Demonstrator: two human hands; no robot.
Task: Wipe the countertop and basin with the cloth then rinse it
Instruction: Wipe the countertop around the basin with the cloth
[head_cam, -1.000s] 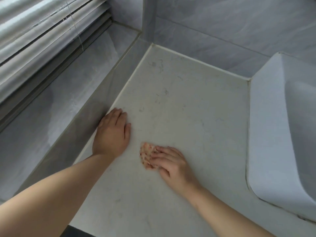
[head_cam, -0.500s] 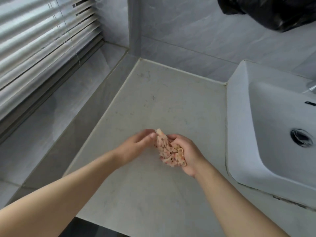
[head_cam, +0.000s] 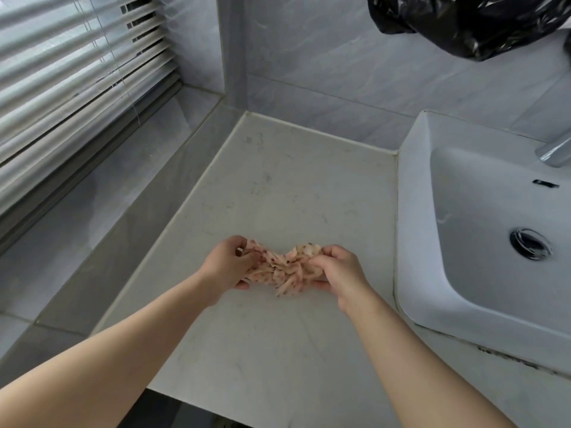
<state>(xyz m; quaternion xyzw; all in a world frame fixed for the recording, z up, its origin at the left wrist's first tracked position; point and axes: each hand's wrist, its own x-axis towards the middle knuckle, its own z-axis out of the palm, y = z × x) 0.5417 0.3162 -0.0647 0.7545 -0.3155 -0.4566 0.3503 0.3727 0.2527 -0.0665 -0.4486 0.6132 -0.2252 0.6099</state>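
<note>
Crumpled pink speckled cloth (head_cam: 285, 268) gripped between both hands above pale marble countertop (head_cam: 278, 186).
Left hand (head_cam: 230, 265) and right hand (head_cam: 335, 268) are closed on its ends; should be spread flat before white basin (head_cam: 414, 230), right of the right hand, is wiped.

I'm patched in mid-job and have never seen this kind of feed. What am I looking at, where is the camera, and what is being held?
There is no machine here: a person works with bare hands, and the one camera sits on their head, looking forward and down. The left hand and right hand each grip one end of a crumpled pink patterned cloth, held above a pale countertop that has nothing else lying on it. To the right is a white basin with a drain. A window blind hangs at left and a black bag above.
</note>
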